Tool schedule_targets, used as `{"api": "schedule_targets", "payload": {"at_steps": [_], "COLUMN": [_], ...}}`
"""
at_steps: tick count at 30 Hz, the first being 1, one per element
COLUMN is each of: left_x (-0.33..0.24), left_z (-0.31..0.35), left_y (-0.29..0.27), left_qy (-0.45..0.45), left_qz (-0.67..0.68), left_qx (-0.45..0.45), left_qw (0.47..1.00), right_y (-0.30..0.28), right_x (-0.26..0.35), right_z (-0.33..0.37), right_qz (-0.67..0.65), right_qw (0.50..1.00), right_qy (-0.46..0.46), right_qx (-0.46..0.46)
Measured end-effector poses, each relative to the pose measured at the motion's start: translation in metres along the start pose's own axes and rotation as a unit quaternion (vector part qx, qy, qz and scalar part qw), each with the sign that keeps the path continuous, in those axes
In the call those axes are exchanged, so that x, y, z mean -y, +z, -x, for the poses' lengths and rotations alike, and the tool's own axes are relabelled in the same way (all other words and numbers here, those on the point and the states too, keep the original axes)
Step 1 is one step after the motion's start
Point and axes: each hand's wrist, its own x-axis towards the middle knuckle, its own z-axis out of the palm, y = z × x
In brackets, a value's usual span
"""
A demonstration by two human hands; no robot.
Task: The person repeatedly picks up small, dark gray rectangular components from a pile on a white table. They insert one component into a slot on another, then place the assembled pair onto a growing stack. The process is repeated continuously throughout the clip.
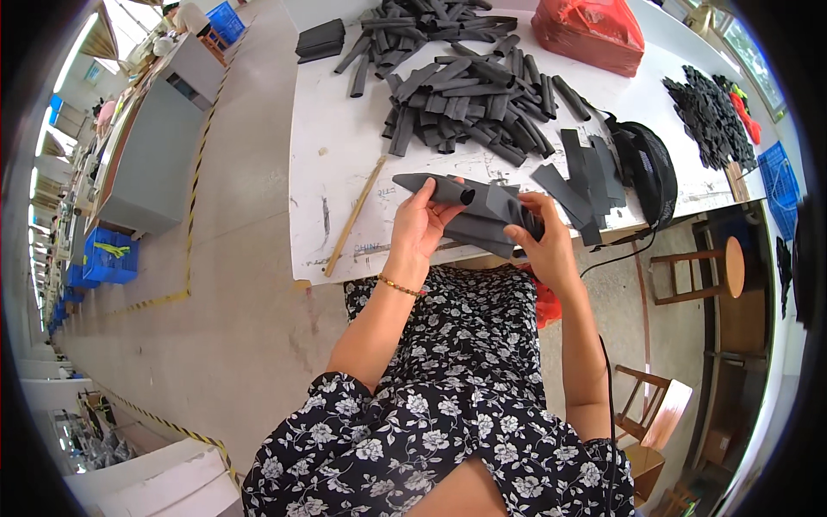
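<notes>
Above the table's front edge, my left hand (418, 226) closes around a rolled black fabric-like tube (441, 189), its open end facing right. My right hand (549, 243) is curled, thumb and fingers pinching the right end of a dark grey folded piece (493, 205). Another dark grey piece (478, 231) lies under both hands, near the edge. Whether the pieces between my hands are joined cannot be made out. Beyond my hands is a heap of similar black tubes (469, 99). Flat dark strips (586, 177) lie to the right of my right hand.
A wooden stick (355, 215) lies left of my left hand on the white table (319, 172). Farther back are a stack of flat black pieces (320, 40) and a red plastic bag (590, 33). A black bag (646, 168) with a cord sits right; wooden stools (732, 267) stand beyond.
</notes>
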Motion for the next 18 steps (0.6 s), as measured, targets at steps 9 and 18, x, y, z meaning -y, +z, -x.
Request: {"api": "schedule_targets", "payload": {"at_steps": [9,18], "left_x": [-0.003,-0.008], "left_z": [0.007,0.013], "left_y": [0.004,0.009], "left_qy": [0.010,0.018], "left_qz": [-0.006,-0.037], "left_qx": [0.024,0.055], "left_qw": [1.000,0.998], "right_y": [0.000,0.001], "right_x": [0.026,0.042], "right_z": [0.010,0.001], "right_qz": [-0.015,0.120], "right_qw": [0.999,0.986], "right_qy": [-0.042,-0.114], "right_qx": [0.003,-0.033]}}
